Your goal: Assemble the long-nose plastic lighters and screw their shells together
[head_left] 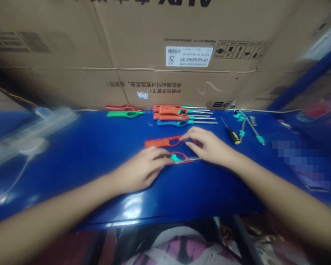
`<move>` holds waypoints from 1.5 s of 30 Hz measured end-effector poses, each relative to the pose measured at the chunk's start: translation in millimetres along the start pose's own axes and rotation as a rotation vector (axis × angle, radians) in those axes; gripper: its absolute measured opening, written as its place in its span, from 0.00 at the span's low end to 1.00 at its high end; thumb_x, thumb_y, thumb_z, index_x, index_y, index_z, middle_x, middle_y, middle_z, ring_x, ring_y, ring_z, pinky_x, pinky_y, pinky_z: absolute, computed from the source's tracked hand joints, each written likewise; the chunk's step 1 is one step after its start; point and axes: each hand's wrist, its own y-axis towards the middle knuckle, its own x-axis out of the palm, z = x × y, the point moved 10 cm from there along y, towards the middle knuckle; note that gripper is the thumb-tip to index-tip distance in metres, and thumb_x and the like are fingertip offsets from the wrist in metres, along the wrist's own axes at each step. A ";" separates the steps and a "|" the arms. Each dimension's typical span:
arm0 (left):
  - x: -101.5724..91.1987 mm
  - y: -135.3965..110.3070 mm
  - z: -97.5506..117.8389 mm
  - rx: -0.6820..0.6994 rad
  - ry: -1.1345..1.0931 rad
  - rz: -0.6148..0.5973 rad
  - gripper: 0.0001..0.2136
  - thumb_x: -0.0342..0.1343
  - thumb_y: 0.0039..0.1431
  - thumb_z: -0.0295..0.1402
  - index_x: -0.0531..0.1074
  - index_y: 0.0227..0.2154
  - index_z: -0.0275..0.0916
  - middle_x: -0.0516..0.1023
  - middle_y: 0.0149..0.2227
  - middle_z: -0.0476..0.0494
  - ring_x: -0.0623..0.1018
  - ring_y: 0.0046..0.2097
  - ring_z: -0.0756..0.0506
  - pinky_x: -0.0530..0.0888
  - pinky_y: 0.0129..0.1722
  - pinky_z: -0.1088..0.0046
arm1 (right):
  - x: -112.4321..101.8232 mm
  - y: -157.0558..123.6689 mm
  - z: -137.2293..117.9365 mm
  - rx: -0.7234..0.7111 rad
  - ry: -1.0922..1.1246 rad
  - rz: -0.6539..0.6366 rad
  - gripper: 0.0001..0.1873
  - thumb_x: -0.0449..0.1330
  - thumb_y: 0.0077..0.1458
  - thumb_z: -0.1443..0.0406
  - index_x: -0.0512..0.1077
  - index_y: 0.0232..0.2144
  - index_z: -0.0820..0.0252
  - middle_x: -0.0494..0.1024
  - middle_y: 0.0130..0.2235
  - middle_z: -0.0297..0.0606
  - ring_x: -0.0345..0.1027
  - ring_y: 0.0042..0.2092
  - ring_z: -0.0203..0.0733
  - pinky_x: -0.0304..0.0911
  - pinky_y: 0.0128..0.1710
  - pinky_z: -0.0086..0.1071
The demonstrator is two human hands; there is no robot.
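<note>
My left hand [146,167] is closed over a lower red lighter shell [185,157] lying on the blue table, its fingertips at the teal trigger [177,158]. A thin metal tube [195,159] points right from that shell. Much of the shell's left part is hidden under the hand. Just above lies a second orange-red lighter shell half [161,142], with a looped trigger opening at its right end. My right hand [205,144] has thumb and index finger bent close together at that looped end, seemingly pinching it.
Long-necked lighters [172,117] in orange and blue lie in a row at the back, with a green shell [124,114] and a red shell [121,107] to their left. A black-yellow screwdriver [232,134] and teal-ended tubes [253,129] lie right. A power strip [52,125] is left; cardboard [85,48] stands behind.
</note>
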 end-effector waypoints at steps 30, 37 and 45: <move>-46.0 -5.4 -6.7 0.030 0.212 0.261 0.15 0.54 0.68 0.33 0.73 0.55 0.35 0.80 0.48 0.36 0.79 0.47 0.41 0.76 0.47 0.62 | 12.7 -5.1 5.7 0.239 0.473 -0.090 0.16 0.59 0.61 0.58 0.71 0.48 0.61 0.78 0.38 0.38 0.73 0.32 0.36 0.69 0.33 0.32; -33.0 -2.8 -5.9 0.029 0.144 0.101 0.14 0.54 0.67 0.35 0.75 0.52 0.37 0.81 0.45 0.38 0.80 0.44 0.41 0.76 0.46 0.64 | 16.7 -5.8 -18.0 -0.078 0.077 -0.172 0.17 0.64 0.59 0.61 0.73 0.50 0.57 0.77 0.48 0.43 0.71 0.48 0.45 0.67 0.49 0.39; -26.9 -3.4 -9.7 0.001 0.149 0.027 0.13 0.55 0.65 0.36 0.77 0.49 0.38 0.81 0.42 0.40 0.79 0.43 0.42 0.74 0.44 0.64 | 24.3 -6.5 -24.4 -0.113 0.066 -0.200 0.14 0.65 0.58 0.63 0.73 0.47 0.57 0.75 0.46 0.41 0.69 0.48 0.45 0.66 0.51 0.40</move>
